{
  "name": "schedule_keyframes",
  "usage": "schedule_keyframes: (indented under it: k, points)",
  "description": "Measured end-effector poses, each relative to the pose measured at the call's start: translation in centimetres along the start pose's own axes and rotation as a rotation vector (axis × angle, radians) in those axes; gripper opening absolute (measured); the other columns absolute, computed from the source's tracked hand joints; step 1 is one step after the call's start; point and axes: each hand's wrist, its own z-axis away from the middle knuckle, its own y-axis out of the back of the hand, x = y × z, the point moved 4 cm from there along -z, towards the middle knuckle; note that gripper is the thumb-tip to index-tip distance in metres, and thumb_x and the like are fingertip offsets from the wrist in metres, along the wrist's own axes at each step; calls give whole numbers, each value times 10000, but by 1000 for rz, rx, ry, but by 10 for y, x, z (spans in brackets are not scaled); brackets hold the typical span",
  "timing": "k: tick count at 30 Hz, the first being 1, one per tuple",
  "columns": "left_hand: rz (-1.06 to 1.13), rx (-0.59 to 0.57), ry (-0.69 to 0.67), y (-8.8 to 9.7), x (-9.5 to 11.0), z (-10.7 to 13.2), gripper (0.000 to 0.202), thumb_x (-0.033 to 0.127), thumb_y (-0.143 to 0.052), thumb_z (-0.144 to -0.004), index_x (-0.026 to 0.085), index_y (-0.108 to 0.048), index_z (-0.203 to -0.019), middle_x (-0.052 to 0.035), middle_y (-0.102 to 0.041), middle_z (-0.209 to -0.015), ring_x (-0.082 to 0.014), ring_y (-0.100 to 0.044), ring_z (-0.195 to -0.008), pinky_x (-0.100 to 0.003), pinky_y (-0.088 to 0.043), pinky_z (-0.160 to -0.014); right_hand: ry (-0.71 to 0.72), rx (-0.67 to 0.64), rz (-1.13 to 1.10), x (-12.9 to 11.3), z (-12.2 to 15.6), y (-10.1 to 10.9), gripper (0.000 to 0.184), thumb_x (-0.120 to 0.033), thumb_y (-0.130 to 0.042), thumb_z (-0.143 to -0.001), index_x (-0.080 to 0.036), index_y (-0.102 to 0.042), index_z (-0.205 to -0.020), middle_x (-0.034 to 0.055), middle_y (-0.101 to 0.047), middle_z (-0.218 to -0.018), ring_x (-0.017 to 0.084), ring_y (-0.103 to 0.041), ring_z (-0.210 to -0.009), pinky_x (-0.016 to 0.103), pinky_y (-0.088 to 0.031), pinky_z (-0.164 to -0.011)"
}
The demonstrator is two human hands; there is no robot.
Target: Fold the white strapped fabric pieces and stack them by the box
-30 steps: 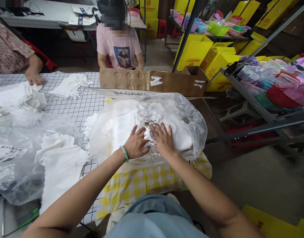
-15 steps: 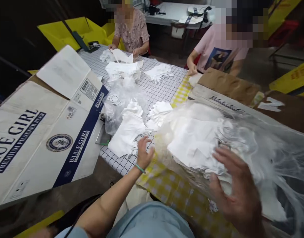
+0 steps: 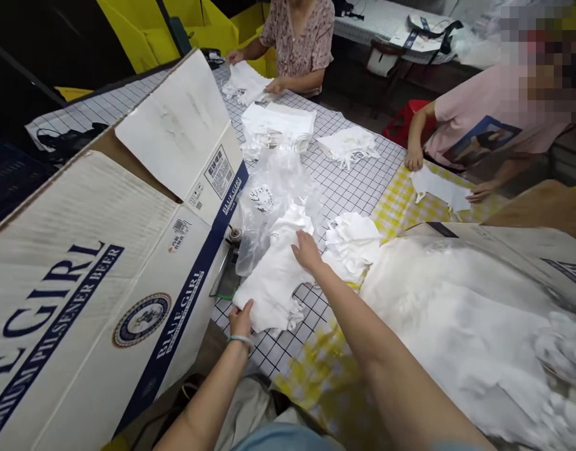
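A stack of white cloth garments (image 3: 276, 272) lies on the grid-patterned table, its lower edge bunched and frilly. My left hand (image 3: 241, 321) pinches the near left corner of the top garment, thumb above the cloth. At the far right side of the same garment, my right hand (image 3: 308, 252) has its thumb and fingers closed on the edge. Beyond it, a clear plastic bag (image 3: 281, 178) with dark printing touches the stack. Just right of my right hand is another crumpled white pile (image 3: 351, 241).
A large white carton (image 3: 142, 275) stands close on the left. On the right, an open carton (image 3: 518, 241) has plastic and a heap of white garments (image 3: 466, 326) before it. Two co-workers handle white cloth across the table (image 3: 335, 181); more stacks (image 3: 278, 125) lie near them.
Both hands have come onto the white garment stack; my right hand moved left from the heap on the right. The view has shifted, and the co-worker at right now holds a garment spread out.
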Motion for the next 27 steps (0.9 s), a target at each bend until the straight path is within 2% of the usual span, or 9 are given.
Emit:
schedule_keyframes:
  k: [4,6,8,10,11,15,19,23,27]
  points:
    - [84,-33,155,-1,-2,-12,322,285,-785,-647,113,-645,-882,-110,-704,-814,-214,-687,-723,-355,-570,-687,-93,-1,93,-4,-18,-19,839,-499,-622,-795,-65,-294,-1433,203,-480,-1359,351,-392,-1280,569,-212,-1097]
    - [115,-62,193,-2,2,-14,373,261,-818,-621,110,-657,-922,-119,-716,-868,-220,-694,-772,-357,-574,-729,-108,38,148,-7,-13,-23,757,-515,-639,-774,-86,-415,-1356,174,-556,-1236,331,-457,-1186,548,-220,-1089]
    - [148,-113,184,-5,7,-12,404,251,-836,-608,115,-664,-948,-117,-721,-917,-224,-698,-821,-357,-571,-781,-80,36,196,-10,-7,-26,494,-438,-635,-790,-113,-581,-1158,143,-600,-1106,299,-502,-1091,511,-273,-1060]
    - [209,-169,136,-10,13,-7,434,264,-833,-623,135,-656,-998,-108,-720,-975,-228,-696,-885,-365,-559,-840,2,23,218,-10,-2,-26,259,-284,-593,-815,-136,-641,-1022,129,-605,-1087,271,-513,-1064,482,-309,-1040]
    - [251,-197,109,-12,16,-4,454,270,-827,-637,148,-645,-1035,-106,-715,-1010,-232,-690,-928,-372,-550,-871,57,35,217,-9,1,-25,238,-205,-556,-819,-142,-645,-1031,130,-595,-1138,262,-506,-1091,467,-318,-1040]
    - [349,-258,82,-16,18,2,518,238,-811,-665,177,-605,-1136,-107,-697,-1091,-243,-656,-1042,-393,-519,-938,260,154,186,1,15,-17,507,-22,-427,-794,-163,-567,-1260,130,-428,-1435,241,-380,-1306,435,-342,-1061]
    - [237,-217,97,-6,2,-2,425,211,-791,-671,147,-633,-1060,-109,-708,-1050,-229,-682,-954,-382,-531,-903,404,168,240,8,41,-21,561,-13,-412,-801,-249,-563,-1287,93,-367,-1498,250,-230,-1422,506,-310,-1088]
    - [64,-108,-29,5,-9,-7,383,248,-785,-663,149,-635,-1001,-93,-709,-1023,-220,-681,-919,-376,-532,-883,495,79,263,10,67,-32,503,-43,-409,-817,-235,-588,-1247,88,-483,-1419,233,-306,-1395,513,-270,-1122]
    - [97,-77,-18,3,-13,-8,375,220,-769,-657,160,-620,-997,-79,-708,-996,-211,-683,-887,-382,-532,-877,454,60,168,19,65,-36,424,-87,-448,-805,-182,-597,-1190,98,-577,-1314,220,-414,-1318,495,-245,-1141]
